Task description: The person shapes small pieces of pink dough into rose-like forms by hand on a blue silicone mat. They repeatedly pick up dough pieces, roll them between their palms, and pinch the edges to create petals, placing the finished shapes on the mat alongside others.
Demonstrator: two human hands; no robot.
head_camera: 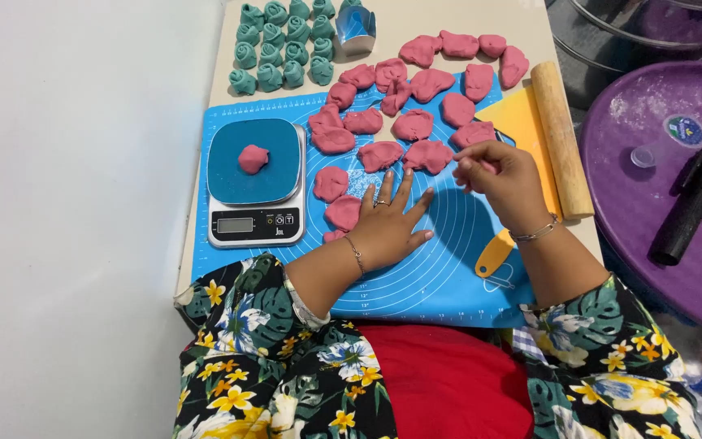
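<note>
I see a small pinch of pink dough (pixel 487 166) caught between the fingertips of my right hand (pixel 504 180); that grip is closed on the piece, though most of it is hidden by the fingers. My left hand (pixel 390 228) lies flat with fingers spread on the blue silicone mat (pixel 440 276), holding nothing, its fingertips just beside a pink dough lump (pixel 343 213). Just beyond the right grip sit more pink dough portions (pixel 413 123), torn into rough lumps across the mat's far half. To the left of both hands a kitchen scale (pixel 255 184) carries a single pink piece (pixel 253 158) on its platform. Past it, at the bench's far corner, stand rows of teal dough rolls (pixel 276 45). A wooden rolling pin (pixel 561 138) and a yellow scraper (pixel 522 122) lie to the right of the right grip.

I judge the step to be portioning dough by weight; the next move calls for adding or removing this pinch at the scale.
</note>
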